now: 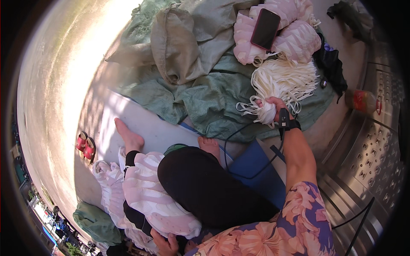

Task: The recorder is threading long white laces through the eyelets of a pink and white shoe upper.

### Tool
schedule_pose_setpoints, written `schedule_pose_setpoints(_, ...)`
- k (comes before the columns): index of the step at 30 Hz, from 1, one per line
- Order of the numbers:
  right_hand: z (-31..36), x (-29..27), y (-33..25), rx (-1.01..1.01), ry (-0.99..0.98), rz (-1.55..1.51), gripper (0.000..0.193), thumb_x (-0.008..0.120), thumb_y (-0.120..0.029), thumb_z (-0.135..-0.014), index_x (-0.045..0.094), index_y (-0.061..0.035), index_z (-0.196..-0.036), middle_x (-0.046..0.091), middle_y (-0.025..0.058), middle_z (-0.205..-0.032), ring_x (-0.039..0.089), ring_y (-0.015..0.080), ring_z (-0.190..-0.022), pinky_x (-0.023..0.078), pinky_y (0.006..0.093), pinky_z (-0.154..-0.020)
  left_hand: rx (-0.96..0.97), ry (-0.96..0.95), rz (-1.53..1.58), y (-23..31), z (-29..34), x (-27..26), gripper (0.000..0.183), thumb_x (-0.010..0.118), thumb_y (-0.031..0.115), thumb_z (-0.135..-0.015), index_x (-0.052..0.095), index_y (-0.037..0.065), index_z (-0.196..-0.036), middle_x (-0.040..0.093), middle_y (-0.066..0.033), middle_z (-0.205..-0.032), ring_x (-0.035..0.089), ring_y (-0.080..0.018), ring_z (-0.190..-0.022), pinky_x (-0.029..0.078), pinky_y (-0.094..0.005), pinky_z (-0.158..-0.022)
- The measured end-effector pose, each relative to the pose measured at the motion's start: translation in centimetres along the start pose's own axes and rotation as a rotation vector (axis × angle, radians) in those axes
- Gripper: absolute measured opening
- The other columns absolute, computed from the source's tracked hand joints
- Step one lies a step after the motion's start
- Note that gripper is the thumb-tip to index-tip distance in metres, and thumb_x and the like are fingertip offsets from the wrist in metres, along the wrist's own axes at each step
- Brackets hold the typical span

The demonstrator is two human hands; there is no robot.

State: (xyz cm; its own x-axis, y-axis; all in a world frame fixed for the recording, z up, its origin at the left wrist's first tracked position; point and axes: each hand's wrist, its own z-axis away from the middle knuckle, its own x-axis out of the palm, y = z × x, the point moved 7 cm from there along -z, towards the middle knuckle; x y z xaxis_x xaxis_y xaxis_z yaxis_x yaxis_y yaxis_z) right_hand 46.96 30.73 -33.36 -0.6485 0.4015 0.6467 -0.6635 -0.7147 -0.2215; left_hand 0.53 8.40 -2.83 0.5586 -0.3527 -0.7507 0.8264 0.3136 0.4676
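Note:
My right hand (275, 107), a strapped device on its wrist, is closed round the gathered end of a bundle of white flat laces (294, 81). The loose strands fan out beyond my fingers on green cloth. Across my bent leg lies a piece of pink-and-white pleated fabric (147, 185), with more of it bunched to the left. At the lower edge my left hand (164, 244) is closed with bent fingers at this fabric's near border; the picture's edge and the cloth partly hide it.
Beyond the laces, a phone (265, 30) lies on rolled pink-and-white fabric (297, 40). Green sheeting (213, 98) and a grey-brown sack (177, 47) spread ahead. Red sandals (85, 147) sit at left. Perforated metal seating (376, 153) and a red-labelled jar (363, 101) stand at right. A black cable (226, 158) loops beside my leg.

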Motion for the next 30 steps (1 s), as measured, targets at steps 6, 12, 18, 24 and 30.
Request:
schedule_pose_setpoints(6,3.9,0.4,-2.5,-0.077,0.038,0.012,0.033,0.054,-0.014,-0.075,0.051,0.0071,-0.1,0.055,0.0101,-0.08,0.055,0.02,-0.073,0.046,0.0328,-0.075,-0.012,0.092,0.084,-0.6,0.0,0.6,0.055,0.049,0.022,-0.086,0.031,-0.01,-0.127,0.046,-0.024,-0.108,0.048,-0.034,-0.1,0.038,-0.0404,-0.087)
schedule_pose_setpoints(12,8.7,1.5,-6.3,-0.139,-0.027,0.071,0.04,0.053,-0.008,-0.074,0.045,0.0065,-0.11,0.056,0.0103,-0.082,0.055,0.0192,-0.069,0.048,0.0338,-0.072,-0.077,0.073,0.337,-1.7,0.1,0.5,0.048,0.053,0.022,-0.089,0.034,-0.008,-0.121,0.06,-0.0137,-0.069,0.059,-0.0204,-0.053,0.046,-0.0299,-0.05)
schedule_pose_setpoints(18,14.1,2.9,-9.9,-0.149,0.021,0.187,0.046,0.051,-0.004,-0.073,0.042,0.0067,-0.116,0.058,0.0121,-0.085,0.056,0.0189,-0.07,0.05,0.0333,-0.066,-0.07,-0.021,0.148,0.3,-0.3,-1.8,0.044,0.055,0.019,-0.088,0.037,-0.008,-0.118,0.06,-0.0144,-0.064,0.06,-0.029,-0.053,0.046,-0.0339,-0.05)
schedule_pose_setpoints(24,20.3,7.9,-13.5,-0.233,0.012,0.402,0.054,0.054,0.0,-0.07,0.042,0.003,-0.122,0.058,0.0134,-0.083,0.056,0.0181,-0.064,0.05,0.0305,-0.063,0.244,0.112,-0.436,7.5,-0.9,-6.3,0.048,0.07,0.013,-0.072,0.05,-0.005,-0.112,0.057,-0.0196,-0.09,0.055,-0.036,-0.081,0.042,-0.0423,-0.069)
schedule_pose_setpoints(30,26.1,12.7,-14.5,-0.213,0.082,0.608,0.05,0.052,0.006,-0.067,0.046,0.0037,-0.118,0.059,0.0154,-0.087,0.057,0.0204,-0.063,0.051,0.0311,-0.054,0.644,0.047,0.287,20.9,-5.8,-4.5,0.025,0.062,0.002,-0.076,0.055,-0.003,-0.1,0.057,-0.0156,-0.077,0.056,-0.0326,-0.067,0.044,-0.038,-0.059)
